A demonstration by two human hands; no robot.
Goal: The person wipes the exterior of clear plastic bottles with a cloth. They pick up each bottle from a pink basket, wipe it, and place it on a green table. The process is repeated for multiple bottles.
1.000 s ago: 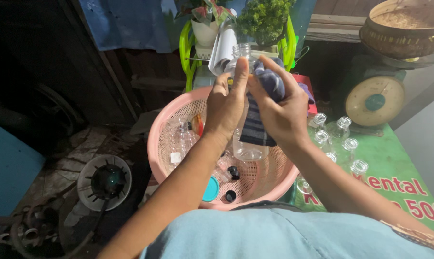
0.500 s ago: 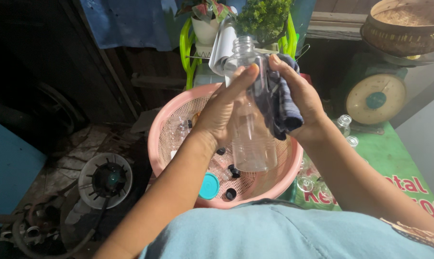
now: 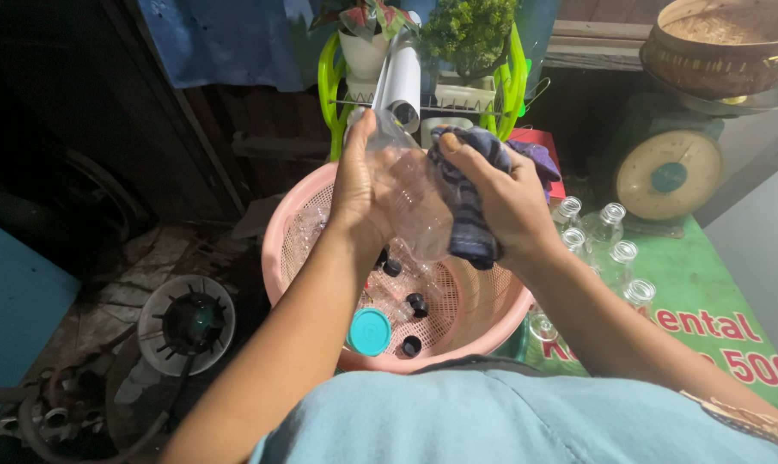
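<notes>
My left hand grips a clear plastic bottle, held tilted above a pink perforated basket. My right hand presses a dark blue striped cloth against the bottle's right side. In the basket lie more clear bottles, small black caps and a teal lid.
Several clear open bottles stand on a green printed mat to the right. Behind them sits a dial weighing scale and a woven basket. A gas burner lies at lower left. Potted plants and a green rack stand behind.
Both hands have turned the bottle and shifted the cloth from its top down along its right side; the view moved slightly closer.
</notes>
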